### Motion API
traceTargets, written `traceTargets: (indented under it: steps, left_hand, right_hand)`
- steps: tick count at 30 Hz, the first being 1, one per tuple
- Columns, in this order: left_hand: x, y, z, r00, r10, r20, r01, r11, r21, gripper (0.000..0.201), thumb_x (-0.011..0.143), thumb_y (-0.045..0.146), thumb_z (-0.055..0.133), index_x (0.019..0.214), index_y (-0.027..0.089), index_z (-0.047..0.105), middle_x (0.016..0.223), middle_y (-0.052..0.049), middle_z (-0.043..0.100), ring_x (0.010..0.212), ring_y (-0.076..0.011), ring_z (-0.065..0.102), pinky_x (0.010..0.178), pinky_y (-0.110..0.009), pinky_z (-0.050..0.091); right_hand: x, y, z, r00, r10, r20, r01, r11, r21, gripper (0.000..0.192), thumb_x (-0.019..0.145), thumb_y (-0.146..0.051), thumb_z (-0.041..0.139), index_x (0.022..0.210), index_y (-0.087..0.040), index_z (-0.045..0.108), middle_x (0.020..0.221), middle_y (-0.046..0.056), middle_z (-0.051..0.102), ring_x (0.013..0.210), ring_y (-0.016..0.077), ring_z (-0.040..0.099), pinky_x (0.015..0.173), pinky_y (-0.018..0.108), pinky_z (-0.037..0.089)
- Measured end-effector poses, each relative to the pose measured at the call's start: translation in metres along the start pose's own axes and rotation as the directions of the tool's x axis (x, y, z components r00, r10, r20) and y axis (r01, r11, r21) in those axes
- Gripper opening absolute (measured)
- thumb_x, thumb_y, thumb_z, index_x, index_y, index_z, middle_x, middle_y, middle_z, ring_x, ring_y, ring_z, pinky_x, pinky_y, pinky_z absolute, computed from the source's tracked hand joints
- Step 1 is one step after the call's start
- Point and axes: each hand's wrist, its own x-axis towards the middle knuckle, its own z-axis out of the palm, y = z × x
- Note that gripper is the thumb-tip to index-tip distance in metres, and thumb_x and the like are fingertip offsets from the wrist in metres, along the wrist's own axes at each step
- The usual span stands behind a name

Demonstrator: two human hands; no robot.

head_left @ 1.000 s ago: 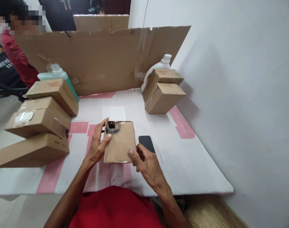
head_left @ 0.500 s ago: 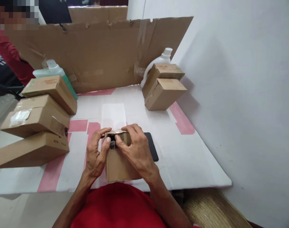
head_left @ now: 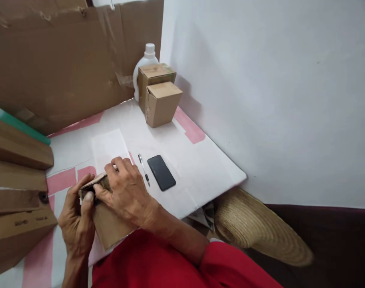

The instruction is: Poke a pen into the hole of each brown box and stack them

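Both hands are busy on one small brown cardboard box (head_left: 110,226), which sits tilted at the near edge of the white table with pink stripes (head_left: 200,168), just in front of the person's red shirt. The left hand (head_left: 77,224) is curled around the box's left side, its thumb pressed near a dark opening at the upper end. The right hand (head_left: 125,192) lies over the top, fingers bent and closed on what looks like a flap or the upper edge; exactly what the fingertips pinch is hidden under the hand.

As I judge it, the step in hand is working that upper end of the box, either prising a flap or pressing it shut; which of the two cannot be told. A careful next move would call for the left hand to brace the box firmly while the right fingers work along the edge, since the box is tipped and only partly resting on the table.

Just beside the right hand lie a slim silver pen (head_left: 144,169) and a black smartphone (head_left: 161,172), apart from each other. Further back stand two stacked brown cartons (head_left: 160,94) before a white plastic bottle (head_left: 146,60). More flat cardboard boxes (head_left: 17,180) are piled at the left, and a straw hat (head_left: 257,230) hangs below the table's edge.
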Motion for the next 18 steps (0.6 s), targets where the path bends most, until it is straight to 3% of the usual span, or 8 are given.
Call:
traceTargets:
  steps: [5,8,10,12,14,16,18]
  left_hand:
    - [-0.003,0.000,0.007,0.999,-0.009,0.052,0.014,0.996,-0.092,0.047,0.098,0.040,0.067,0.142,0.027,0.062,0.144,-0.004,0.064,0.130,-0.0211,0.061,0.113,-0.028,0.044]
    - [-0.002,0.000,0.009,0.999,-0.002,0.043,0.006,0.997,-0.076,0.043,0.098,0.039,0.066,0.140,0.027,0.062,0.139,-0.003,0.066,0.125,-0.0187,0.062,0.110,-0.025,0.046]
    - [-0.001,-0.002,0.008,0.999,-0.012,0.038,0.015,0.996,-0.089,0.042,0.099,0.039,0.065,0.139,0.028,0.062,0.136,-0.003,0.067,0.123,-0.0177,0.063,0.108,-0.024,0.046]
    - [0.000,-0.005,0.007,0.999,-0.019,0.047,0.024,0.994,-0.104,0.042,0.099,0.040,0.065,0.139,0.027,0.062,0.136,-0.004,0.066,0.123,-0.0185,0.063,0.109,-0.026,0.047]
    - [0.000,-0.008,0.007,0.998,-0.024,0.062,0.032,0.992,-0.119,0.042,0.099,0.041,0.064,0.139,0.027,0.062,0.137,-0.005,0.065,0.125,-0.0205,0.061,0.111,-0.030,0.046]
    - [0.000,-0.011,0.008,0.996,-0.039,0.076,0.049,0.989,-0.136,0.041,0.099,0.042,0.063,0.137,0.026,0.061,0.136,-0.005,0.065,0.124,-0.0218,0.060,0.112,-0.033,0.046]
    - [-0.001,-0.012,0.009,0.994,-0.057,0.089,0.069,0.987,-0.146,0.041,0.099,0.043,0.062,0.137,0.027,0.061,0.134,-0.006,0.065,0.122,-0.0226,0.061,0.110,-0.036,0.047]
  right_hand:
    - [0.001,0.006,-0.001,1.000,-0.004,0.000,0.004,0.999,0.048,0.036,0.102,-0.045,0.059,0.112,-0.011,0.068,0.119,0.016,0.069,0.113,0.0334,0.063,0.097,0.049,0.056]
    - [0.000,0.029,0.003,0.990,0.002,-0.139,0.037,0.960,0.276,0.041,0.105,-0.046,0.053,0.132,-0.015,0.059,0.135,0.015,0.065,0.124,0.0288,0.061,0.102,0.046,0.055]
    - [-0.001,0.054,0.011,0.973,0.125,-0.196,-0.032,0.906,0.422,0.043,0.110,-0.046,0.042,0.143,-0.020,0.051,0.137,0.013,0.066,0.124,0.0239,0.064,0.101,0.041,0.055]
    - [-0.003,0.082,0.024,0.943,0.326,-0.072,-0.273,0.877,0.396,0.039,0.112,-0.043,0.038,0.139,-0.020,0.054,0.123,0.013,0.073,0.114,0.0240,0.071,0.096,0.038,0.055]
    - [-0.006,0.106,0.042,0.859,0.499,0.117,-0.513,0.833,0.209,0.030,0.108,-0.037,0.052,0.124,-0.015,0.064,0.108,0.017,0.078,0.105,0.0293,0.074,0.091,0.040,0.055]
    - [-0.009,0.119,0.062,0.788,0.577,0.214,-0.602,0.795,0.074,0.020,0.097,-0.023,0.068,0.113,-0.010,0.068,0.102,0.023,0.078,0.102,0.0346,0.076,0.086,0.041,0.054]
    - [-0.013,0.123,0.078,0.779,0.586,0.223,-0.611,0.790,0.057,0.017,0.090,-0.012,0.072,0.107,-0.009,0.069,0.100,0.025,0.078,0.099,0.0354,0.076,0.082,0.041,0.054]
